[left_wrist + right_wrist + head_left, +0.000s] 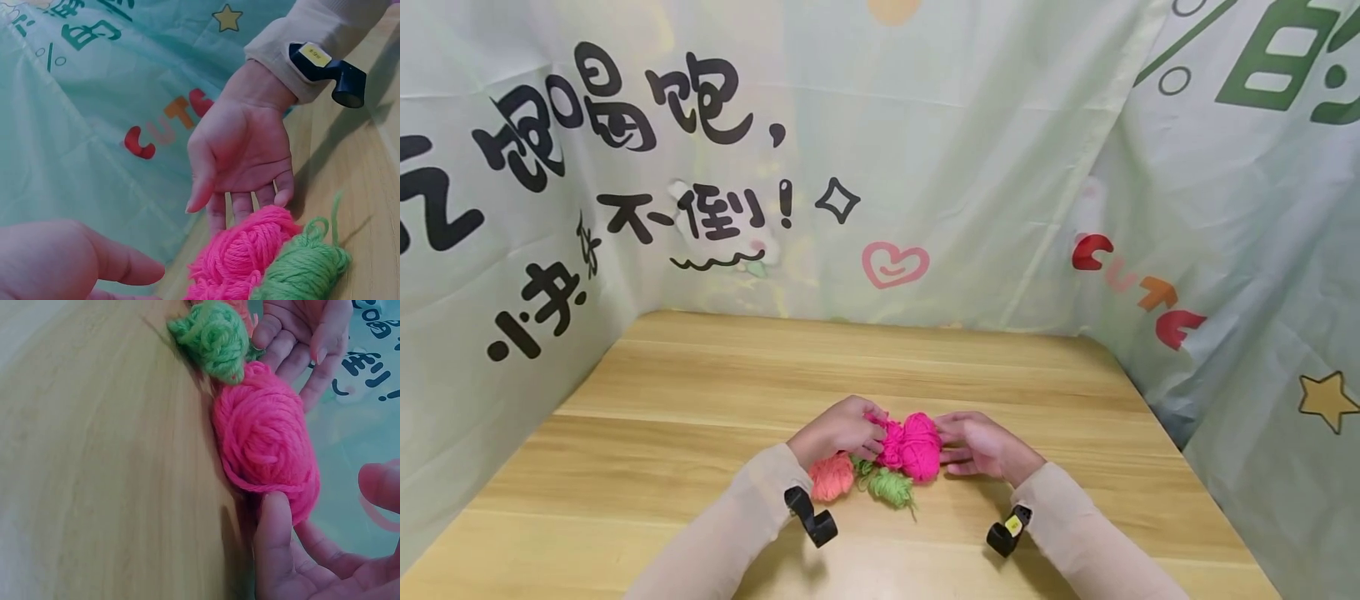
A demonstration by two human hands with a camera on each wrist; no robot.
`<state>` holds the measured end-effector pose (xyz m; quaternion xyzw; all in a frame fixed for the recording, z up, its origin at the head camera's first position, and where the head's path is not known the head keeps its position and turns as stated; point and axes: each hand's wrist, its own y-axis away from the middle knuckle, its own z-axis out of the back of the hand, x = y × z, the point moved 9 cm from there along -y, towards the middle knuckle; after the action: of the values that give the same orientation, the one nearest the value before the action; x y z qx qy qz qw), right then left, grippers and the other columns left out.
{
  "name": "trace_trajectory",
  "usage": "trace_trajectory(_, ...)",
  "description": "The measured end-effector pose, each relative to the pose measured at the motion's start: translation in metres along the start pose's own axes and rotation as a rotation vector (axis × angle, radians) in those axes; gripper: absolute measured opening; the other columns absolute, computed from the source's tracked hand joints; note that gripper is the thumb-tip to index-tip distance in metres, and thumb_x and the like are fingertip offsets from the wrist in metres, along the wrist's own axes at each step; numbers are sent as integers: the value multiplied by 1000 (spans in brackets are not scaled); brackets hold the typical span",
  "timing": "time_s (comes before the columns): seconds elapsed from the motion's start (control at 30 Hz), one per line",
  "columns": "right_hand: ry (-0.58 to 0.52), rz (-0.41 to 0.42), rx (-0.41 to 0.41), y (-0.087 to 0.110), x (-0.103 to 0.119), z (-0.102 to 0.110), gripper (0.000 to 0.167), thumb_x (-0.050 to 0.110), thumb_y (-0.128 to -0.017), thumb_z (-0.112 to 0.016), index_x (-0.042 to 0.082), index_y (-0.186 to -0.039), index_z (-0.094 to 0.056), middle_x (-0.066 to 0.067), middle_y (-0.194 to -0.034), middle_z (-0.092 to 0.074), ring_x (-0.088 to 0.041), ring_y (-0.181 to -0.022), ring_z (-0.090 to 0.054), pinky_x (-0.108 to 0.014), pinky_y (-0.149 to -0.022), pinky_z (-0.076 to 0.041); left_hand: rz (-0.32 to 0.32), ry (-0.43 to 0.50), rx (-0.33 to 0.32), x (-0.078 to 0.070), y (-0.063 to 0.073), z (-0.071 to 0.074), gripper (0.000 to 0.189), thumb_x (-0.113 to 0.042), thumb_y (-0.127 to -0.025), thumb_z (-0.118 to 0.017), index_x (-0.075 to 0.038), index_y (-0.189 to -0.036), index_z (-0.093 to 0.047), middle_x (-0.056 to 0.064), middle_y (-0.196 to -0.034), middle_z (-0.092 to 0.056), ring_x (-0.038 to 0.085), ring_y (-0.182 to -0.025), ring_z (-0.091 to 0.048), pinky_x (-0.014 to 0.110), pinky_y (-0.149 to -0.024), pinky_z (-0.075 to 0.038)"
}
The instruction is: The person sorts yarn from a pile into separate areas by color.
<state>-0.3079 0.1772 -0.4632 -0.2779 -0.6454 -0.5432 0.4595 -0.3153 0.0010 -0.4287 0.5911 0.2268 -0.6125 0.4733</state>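
A bright pink skein of yarn [921, 450] lies on the table between the two hands. My left hand [844, 429] is at its left side, fingers loosely bent beside the smaller pink lobe; whether they touch it is hard to tell. On the other side, my right hand [987, 446] has its fingers extended, palm facing the yarn. In the right wrist view, its fingertips touch the near end of the pink yarn [269, 434]. A green skein [890, 487] sits just in front of the pink one. Left of that, an orange-coral skein [832, 477] lies under the left wrist.
The wood-grain table [700, 475] stretches around the yarn on all sides. Printed fabric [955, 192] hangs behind the table and along both sides. A black wrist camera [812, 517] is strapped at the left sleeve, another camera [1007, 533] at the right.
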Motion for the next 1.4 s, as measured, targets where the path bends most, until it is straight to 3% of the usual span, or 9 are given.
trace_trajectory(0.13, -13, -4, 1, -2, 1, -3, 35, 23, -97, -56, 0, -123, -50, -8, -91, -62, -14, -69, -61, -30, -63, -54, 29, -6, -22, 0, -2, -1, 37, 4, -91, -59, 11, -126, -52, 19, -105, -61, 27, -77, -68, 33, -64, -58)
trace_trajectory(0.3, -27, 9, 0, -3, 3, -6, 35, 21, -96, -56, -1, -122, -50, -5, -81, -58, -13, -67, -56, -28, -62, -53, 49, -7, -39, 0, -1, -1, 38, 5, -89, -62, 10, -126, -52, 18, -93, -62, 22, -68, -65, 29, -58, -56)
trace_trajectory(0.47, -26, 23, -2, -3, 5, -7, 34, 21, -97, -57, -2, -120, -51, -7, -85, -57, -17, -74, -57, -31, -66, -53, 42, -57, -63, -3, 0, -2, 35, 2, -90, -63, 9, -123, -53, 18, -85, -63, 21, -63, -63, 31, -55, -56)
trace_trajectory(0.67, -32, 23, 0, -5, 6, -9, 40, 19, -96, -60, -5, -125, -48, -9, -95, -61, -21, -82, -62, -36, -73, -53, 46, -81, -76, -4, -1, -5, 33, 2, -90, -62, 9, -122, -54, 15, -86, -62, 24, -67, -64, 30, -54, -55)
trace_trajectory(0.8, -20, 33, 9, -8, 6, -11, 45, 16, -94, -63, -8, -128, -46, -8, -90, -64, -18, -78, -63, -35, -70, -54, 47, -104, -75, -4, -2, -7, 37, 0, -91, -62, 10, -125, -53, 14, -88, -61, 26, -69, -64, 31, -54, -56)
trace_trajectory(0.97, -9, 67, 25, -9, 6, -14, 39, 10, -92, -64, -8, -123, -48, -4, -78, -63, -12, -67, -57, -28, -63, -51, 46, -149, -78, -4, -3, -9, 38, -1, -92, -62, 10, -126, -52, 13, -89, -61, 27, -70, -64, 33, -54, -56)
trace_trajectory(1.23, -2, 93, 34, -8, 9, -14, 41, 6, -93, -60, -9, -126, -41, -7, -84, -64, -15, -72, -59, -31, -66, -51, 54, -157, -95, -4, -2, -8, 40, -9, -92, -66, 9, -125, -53, 14, -98, -60, 24, -71, -65, 34, -55, -57)
trace_trajectory(1.4, -24, 69, 26, -5, 11, -12, 44, 8, -94, -60, -6, -129, -38, -10, -86, -65, -19, -75, -62, -35, -69, -52, 40, -215, -111, -7, 0, -7, 37, -13, -93, -67, 7, -121, -56, 12, -90, -62, 23, -70, -65, 35, -55, -57)
